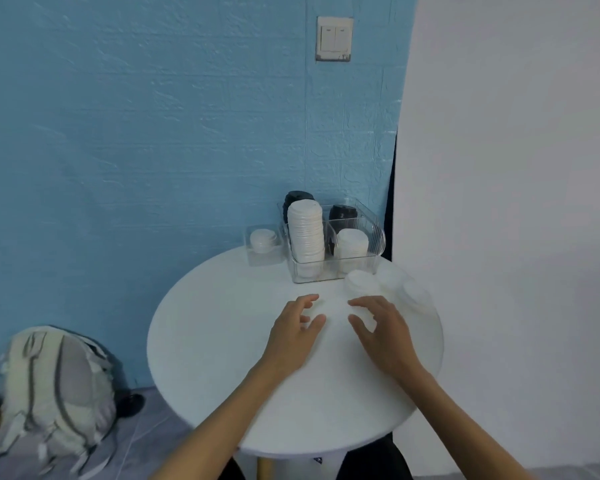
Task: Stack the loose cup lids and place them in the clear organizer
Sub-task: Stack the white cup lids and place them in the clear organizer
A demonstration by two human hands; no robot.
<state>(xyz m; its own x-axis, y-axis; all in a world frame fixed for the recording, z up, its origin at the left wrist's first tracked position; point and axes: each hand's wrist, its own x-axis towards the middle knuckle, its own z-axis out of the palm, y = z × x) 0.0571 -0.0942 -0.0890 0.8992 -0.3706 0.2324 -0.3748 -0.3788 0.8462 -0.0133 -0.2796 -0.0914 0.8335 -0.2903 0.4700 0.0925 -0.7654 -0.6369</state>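
Several white lids already stand stacked in the clear organizer (pixel 371 252) at the back of the round surface (pixel 222 358), a tall white stack (pixel 305 232) beside a shorter one, with dark lids behind. Loose cup lids (pixel 385 284) lie just in front of it, near the right edge, blurred and hard to count. Both hands, left (pixel 293 336) and right (pixel 383 336), hover with fingers spread, holding nothing. Gathering and stacking those loose ones looks still undone
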